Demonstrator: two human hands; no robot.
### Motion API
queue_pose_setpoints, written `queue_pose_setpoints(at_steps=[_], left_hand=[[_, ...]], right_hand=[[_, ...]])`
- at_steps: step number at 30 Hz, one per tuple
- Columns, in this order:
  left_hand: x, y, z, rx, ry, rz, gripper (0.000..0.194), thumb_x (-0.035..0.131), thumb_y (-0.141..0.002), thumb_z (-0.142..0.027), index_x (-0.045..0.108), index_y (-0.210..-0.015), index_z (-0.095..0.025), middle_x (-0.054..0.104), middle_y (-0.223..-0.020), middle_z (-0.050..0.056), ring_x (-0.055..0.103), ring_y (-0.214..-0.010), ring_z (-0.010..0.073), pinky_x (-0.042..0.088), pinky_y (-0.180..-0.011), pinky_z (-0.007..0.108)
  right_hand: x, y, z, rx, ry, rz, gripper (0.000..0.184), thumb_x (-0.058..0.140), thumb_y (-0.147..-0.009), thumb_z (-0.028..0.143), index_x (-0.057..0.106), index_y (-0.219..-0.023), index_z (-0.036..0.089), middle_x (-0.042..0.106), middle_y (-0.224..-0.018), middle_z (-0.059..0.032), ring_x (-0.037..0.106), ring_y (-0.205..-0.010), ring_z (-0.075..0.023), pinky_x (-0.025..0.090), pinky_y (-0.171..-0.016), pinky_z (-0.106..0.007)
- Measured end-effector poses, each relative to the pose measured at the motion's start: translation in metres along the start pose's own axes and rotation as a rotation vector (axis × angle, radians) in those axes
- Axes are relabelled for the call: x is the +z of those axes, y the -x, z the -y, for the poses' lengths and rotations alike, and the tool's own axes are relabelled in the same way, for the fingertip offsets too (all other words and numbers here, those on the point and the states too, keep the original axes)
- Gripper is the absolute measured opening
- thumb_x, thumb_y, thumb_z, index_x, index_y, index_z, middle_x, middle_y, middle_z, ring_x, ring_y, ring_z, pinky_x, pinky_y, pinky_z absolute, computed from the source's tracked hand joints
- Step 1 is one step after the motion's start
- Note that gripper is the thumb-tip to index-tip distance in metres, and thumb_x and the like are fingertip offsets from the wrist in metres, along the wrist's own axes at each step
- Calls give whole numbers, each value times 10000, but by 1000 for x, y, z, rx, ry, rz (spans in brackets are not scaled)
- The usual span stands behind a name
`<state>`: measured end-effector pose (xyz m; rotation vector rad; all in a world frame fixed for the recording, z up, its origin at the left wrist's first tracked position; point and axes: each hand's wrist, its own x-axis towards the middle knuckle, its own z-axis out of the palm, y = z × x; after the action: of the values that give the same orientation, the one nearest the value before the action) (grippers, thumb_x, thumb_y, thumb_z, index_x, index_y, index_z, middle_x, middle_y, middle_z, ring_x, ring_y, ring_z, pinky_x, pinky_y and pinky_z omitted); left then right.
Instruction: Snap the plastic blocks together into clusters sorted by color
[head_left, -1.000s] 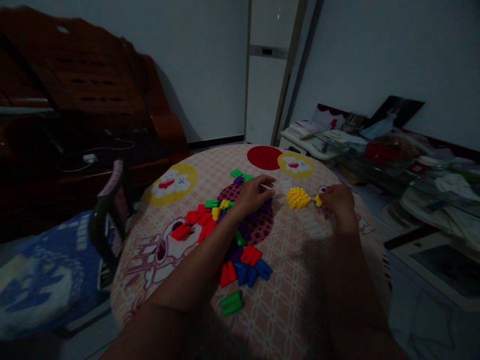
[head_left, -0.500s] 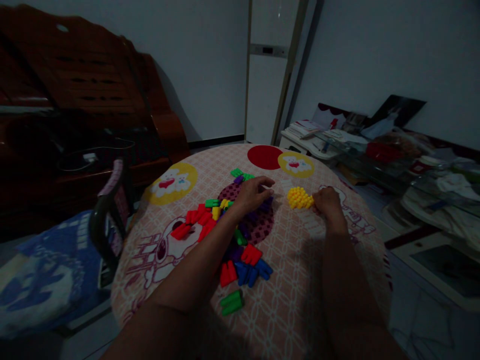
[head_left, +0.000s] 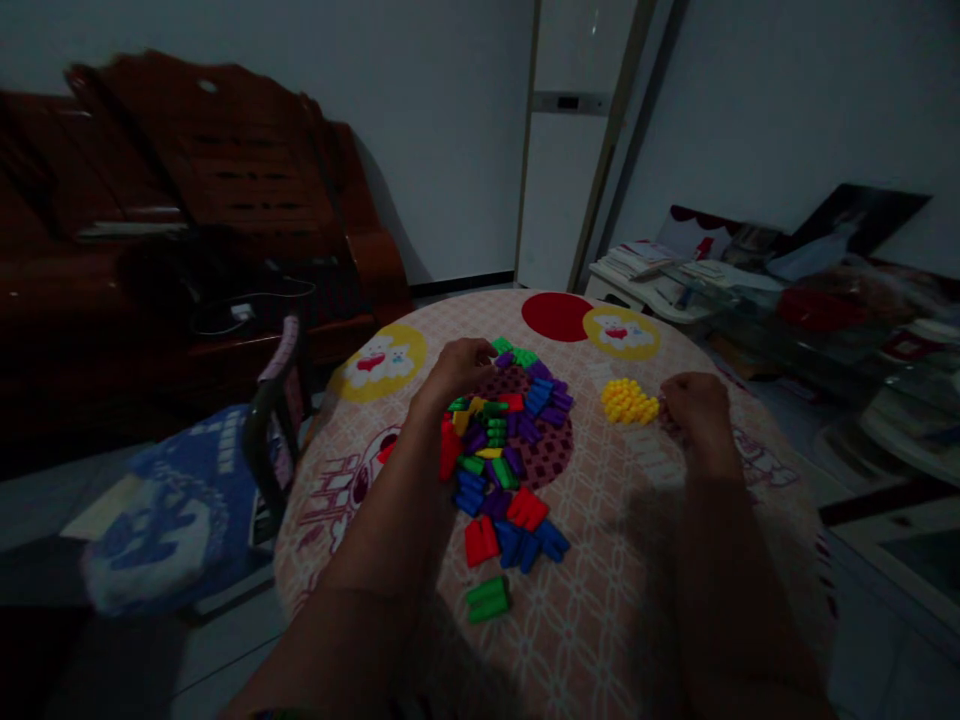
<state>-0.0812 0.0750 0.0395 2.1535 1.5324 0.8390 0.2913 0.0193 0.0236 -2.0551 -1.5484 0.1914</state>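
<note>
My left hand (head_left: 463, 366) is over the far left part of a pile of coloured plastic building blocks, its fingertips bent and apart beside the green blocks (head_left: 517, 352). Nothing shows between them. Purple blocks (head_left: 528, 428), red blocks (head_left: 527, 509) and blue blocks (head_left: 525, 545) lie loosely together on the table. One green block (head_left: 487, 599) sits apart, towards me. To the right is a knobbly yellow cluster (head_left: 628, 402) of small pieces. My right hand (head_left: 697, 405) is closed just right of it; what its fingers hold, if anything, is hidden.
A patterned cloth covers the round table (head_left: 600, 590). At left stand a chair (head_left: 274, 430) with a blue cushion (head_left: 176, 510) and a dark wooden bench (head_left: 247, 190). A cluttered glass-topped cabinet (head_left: 780, 310) runs along the right wall.
My left hand has moved left off the purple blocks, uncovering them. A small gap has opened between my right hand and the yellow cluster. The whole view has shifted, with everything further right.
</note>
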Motion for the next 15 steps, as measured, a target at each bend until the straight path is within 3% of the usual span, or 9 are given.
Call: queue_pose_setpoints(at_steps=[3,5,8,10,13,15], left_hand=[[-3,2,18,-61,-157,70,193,702,-615,-149,771,-791,-186,720,-674,35,625,-610,156,463,-598,232],[-3,5,25,-78,-156,179,148,708,-593,-159,770,-722,-198,704,-624,19,603,-565,144,427,-545,216],[0,9,28,-76,-103,356,205,707,-567,-159,790,-739,-233,717,-638,-8,604,-564,136,405,-520,198],[1,11,27,-65,-106,414,275,680,-547,-121,795,-764,-246,726,-656,-17,608,-581,138,407,-526,196],[1,10,26,-61,-100,426,288,660,-538,-88,783,-759,-226,722,-659,-16,612,-596,140,417,-544,203],[-1,8,24,-74,-41,336,197,685,-574,-116,760,-738,-193,715,-660,0,616,-602,140,426,-558,210]], right_hand=[[-3,3,16,130,-178,-31,200,546,-800,262,700,-747,145,675,-583,-73,616,-461,-176,484,-487,-269],[-3,7,27,162,-249,-26,172,570,-780,252,700,-749,144,674,-578,-66,610,-450,-173,474,-448,-256],[-2,11,37,157,-305,-22,149,588,-773,241,697,-744,144,656,-559,-53,604,-439,-165,463,-412,-235],[-1,13,39,143,-328,-20,138,592,-775,234,691,-740,144,642,-546,-41,599,-434,-157,457,-398,-222],[0,14,39,144,-348,-29,126,598,-774,231,679,-731,144,631,-537,-32,598,-430,-153,455,-387,-215],[-1,13,38,119,-372,-43,126,607,-772,239,672,-728,141,634,-545,-34,603,-432,-154,458,-384,-215]])
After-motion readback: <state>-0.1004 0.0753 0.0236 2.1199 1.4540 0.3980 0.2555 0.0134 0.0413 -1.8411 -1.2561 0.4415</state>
